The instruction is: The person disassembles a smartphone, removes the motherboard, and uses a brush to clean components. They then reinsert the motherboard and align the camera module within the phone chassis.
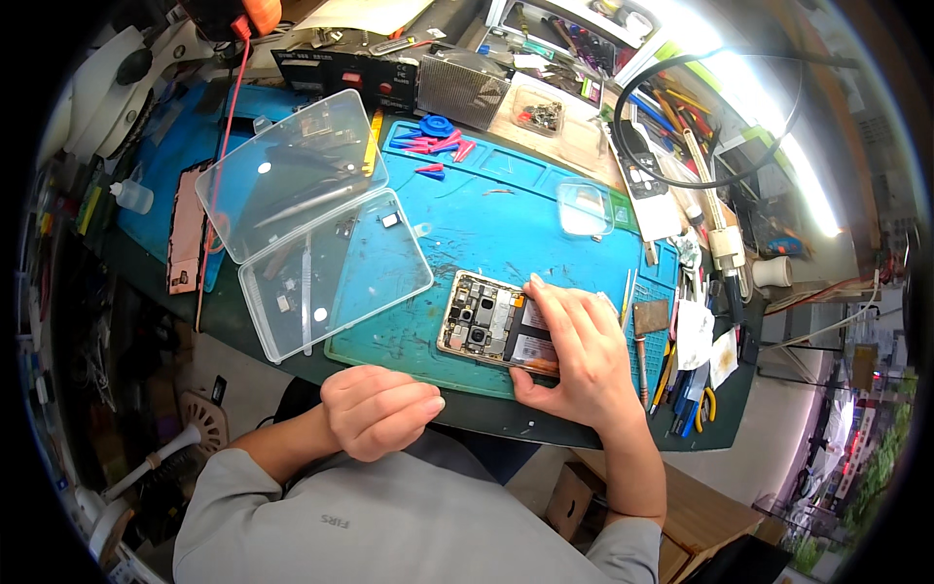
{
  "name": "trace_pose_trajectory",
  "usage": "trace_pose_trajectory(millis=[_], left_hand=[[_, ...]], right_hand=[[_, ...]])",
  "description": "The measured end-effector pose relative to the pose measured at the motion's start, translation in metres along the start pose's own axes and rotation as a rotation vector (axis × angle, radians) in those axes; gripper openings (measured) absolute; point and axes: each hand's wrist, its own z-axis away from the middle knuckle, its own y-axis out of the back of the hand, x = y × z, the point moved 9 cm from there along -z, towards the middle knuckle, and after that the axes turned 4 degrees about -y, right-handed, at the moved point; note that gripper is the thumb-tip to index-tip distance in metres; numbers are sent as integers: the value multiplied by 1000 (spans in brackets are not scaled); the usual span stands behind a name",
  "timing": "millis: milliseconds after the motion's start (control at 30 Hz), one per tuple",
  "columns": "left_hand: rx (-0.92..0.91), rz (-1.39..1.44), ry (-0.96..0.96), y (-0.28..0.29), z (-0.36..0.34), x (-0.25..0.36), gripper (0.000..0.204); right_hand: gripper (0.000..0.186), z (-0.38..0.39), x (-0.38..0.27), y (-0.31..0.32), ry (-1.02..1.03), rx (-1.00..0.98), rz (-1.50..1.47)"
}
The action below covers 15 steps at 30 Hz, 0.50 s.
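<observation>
An opened smartphone lies on the blue work mat, its camera modules, circuit board and dark battery exposed. My right hand grips it by its long edges, thumb on the near side and fingers on the far side, covering its right end. Off the mat's near edge, in front of my body, my left hand is closed with fingers curled together. Whether anything sits inside that hand is hidden. Left of the phone stands an open clear plastic case holding small parts and a thin white strip.
Blue and pink small tools lie at the mat's far side, near a small clear box. A brush, pliers and other hand tools crowd the right. A copper-coloured phone panel lies far left; a cable loops overhead.
</observation>
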Motion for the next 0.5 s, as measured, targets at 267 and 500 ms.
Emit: trace_pose_trajectory(millis=[267,500], left_hand=[[0,-21,-2,1,1,1,26],[-19,-27,-14,0,-1,1,32]], right_hand=[[76,5,13,17,31,127,-79],[71,25,11,26,-42,-17,86]])
